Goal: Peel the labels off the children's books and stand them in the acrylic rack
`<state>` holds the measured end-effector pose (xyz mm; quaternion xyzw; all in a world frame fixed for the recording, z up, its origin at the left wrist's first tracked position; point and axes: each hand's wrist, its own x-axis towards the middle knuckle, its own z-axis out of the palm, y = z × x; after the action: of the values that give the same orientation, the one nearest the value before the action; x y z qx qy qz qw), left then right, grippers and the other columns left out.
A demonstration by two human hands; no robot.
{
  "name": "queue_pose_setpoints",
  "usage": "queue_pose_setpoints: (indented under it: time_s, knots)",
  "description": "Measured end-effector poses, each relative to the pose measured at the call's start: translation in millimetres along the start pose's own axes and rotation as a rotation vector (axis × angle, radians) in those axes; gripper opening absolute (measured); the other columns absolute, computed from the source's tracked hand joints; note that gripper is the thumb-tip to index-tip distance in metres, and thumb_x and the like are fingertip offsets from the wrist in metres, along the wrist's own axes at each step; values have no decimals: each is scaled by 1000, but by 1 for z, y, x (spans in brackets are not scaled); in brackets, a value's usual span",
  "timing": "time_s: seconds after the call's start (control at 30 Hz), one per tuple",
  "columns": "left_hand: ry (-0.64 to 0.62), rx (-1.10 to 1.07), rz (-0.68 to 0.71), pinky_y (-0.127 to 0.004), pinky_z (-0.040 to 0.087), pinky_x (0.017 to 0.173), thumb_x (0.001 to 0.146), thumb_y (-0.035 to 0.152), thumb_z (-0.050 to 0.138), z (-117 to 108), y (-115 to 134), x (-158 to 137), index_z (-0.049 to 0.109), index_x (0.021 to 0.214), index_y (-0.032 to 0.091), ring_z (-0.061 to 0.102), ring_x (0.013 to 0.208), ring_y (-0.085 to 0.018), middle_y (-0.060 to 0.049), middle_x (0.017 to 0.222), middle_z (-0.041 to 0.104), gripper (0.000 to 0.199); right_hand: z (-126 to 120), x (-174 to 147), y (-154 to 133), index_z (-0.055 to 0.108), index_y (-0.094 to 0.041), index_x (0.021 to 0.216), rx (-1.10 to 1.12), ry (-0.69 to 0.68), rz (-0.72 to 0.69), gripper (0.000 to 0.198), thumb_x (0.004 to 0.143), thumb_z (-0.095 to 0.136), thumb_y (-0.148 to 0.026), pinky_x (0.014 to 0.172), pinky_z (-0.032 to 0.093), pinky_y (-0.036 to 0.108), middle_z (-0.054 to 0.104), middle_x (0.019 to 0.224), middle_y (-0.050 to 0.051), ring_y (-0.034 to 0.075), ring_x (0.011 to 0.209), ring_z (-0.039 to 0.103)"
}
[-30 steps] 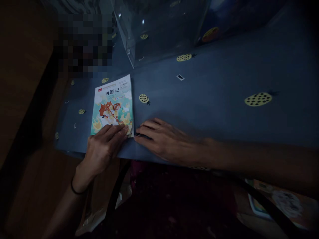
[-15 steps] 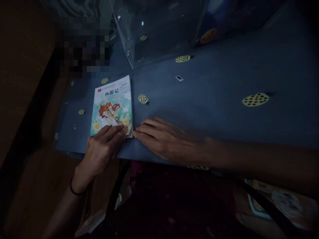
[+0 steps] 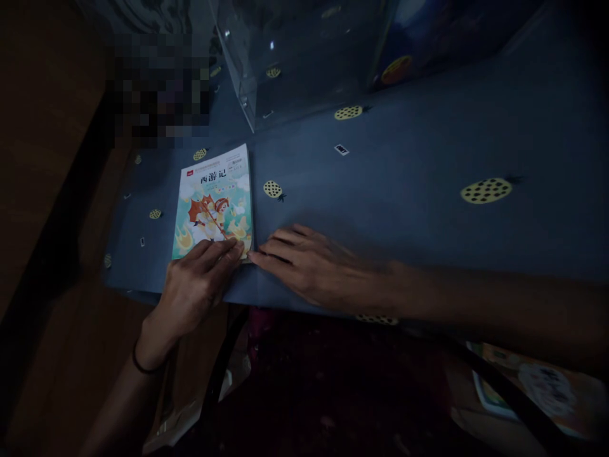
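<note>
A closed paperback book (image 3: 212, 190) with Chinese characters and a cartoon figure on its cover lies on the cloth-covered table. My left hand (image 3: 197, 279) holds down the book's lower edge, its fingers close together and pressed on the cover near the bottom right corner. The thumb of that hand is partly hidden. Just right of the book, my right hand (image 3: 304, 263) rests low over the cloth with fingers stretched out. Its thumb tip meets the book's bottom right corner.
A blue tablecloth (image 3: 399, 171) with pineapple prints covers the table. At the back stands a clear plastic box (image 3: 247, 95), with a dark printed object (image 3: 394, 70) on its right. Below the table edge, at lower right, lies another colourful book (image 3: 542, 387).
My right thumb has moved slightly left onto the book's bottom right corner. My left hand and the book stay in place.
</note>
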<state>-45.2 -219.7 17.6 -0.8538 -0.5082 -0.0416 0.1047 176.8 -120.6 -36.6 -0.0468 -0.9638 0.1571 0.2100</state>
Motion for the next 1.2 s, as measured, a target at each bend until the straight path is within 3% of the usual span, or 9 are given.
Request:
queue_pose_setpoints:
  time_s: [0.17,0.3,0.47,0.57,0.7,0.8,0.93,1.2]
  knots:
    - [0,-27,-14,-36,60,70,102,19,47,1,-1,-1,63,127,17,69,96,-26,-12,116,75,29,-4,0,0,63,-6,119,25,-40,-4,29,95,45,-6,89,44,41,65,111,14,25,102,51]
    - [4,-36,-13,-36,61,72,102,18,47,0,-1,0,64,127,18,70,97,-25,-11,117,75,30,-4,0,0,57,-5,128,6,-16,-10,35,94,47,-4,87,44,40,65,108,13,24,101,51]
    - [17,-11,-16,-36,62,70,101,20,54,-1,3,3,65,121,16,72,93,-24,-10,114,76,23,-1,-2,1,66,-11,107,6,-12,-23,19,96,50,-8,88,43,40,65,110,12,24,100,50]
    - [32,21,-12,-37,64,69,99,20,58,1,5,0,64,122,15,73,94,-26,-11,116,76,24,0,-1,1,61,-7,121,3,38,-10,29,96,47,-8,85,44,39,65,106,12,24,99,50]
    - [26,-10,-5,-42,66,79,98,15,55,5,7,-12,62,127,16,71,109,-30,-15,127,71,30,3,2,1,53,-5,135,-23,28,-7,41,96,44,-7,84,45,41,64,105,13,25,97,51]
    - [32,-88,-10,-46,62,95,97,11,51,9,10,-21,60,132,18,61,129,-31,-16,136,66,37,4,3,0,58,-5,129,-50,7,-11,36,97,44,-7,85,45,42,65,109,15,25,98,52]
    - [40,-100,-51,-47,59,102,97,12,49,16,15,-28,58,139,21,53,139,-30,-14,141,63,43,7,3,0,63,-5,121,-116,27,-31,29,96,48,-8,83,46,41,69,105,15,25,94,55]
    - [23,-209,-85,-43,62,92,93,11,49,10,8,-19,63,133,21,61,125,-27,-12,131,68,44,12,3,-2,66,-12,117,-172,77,-7,31,95,45,-5,84,52,39,74,109,12,23,94,61]
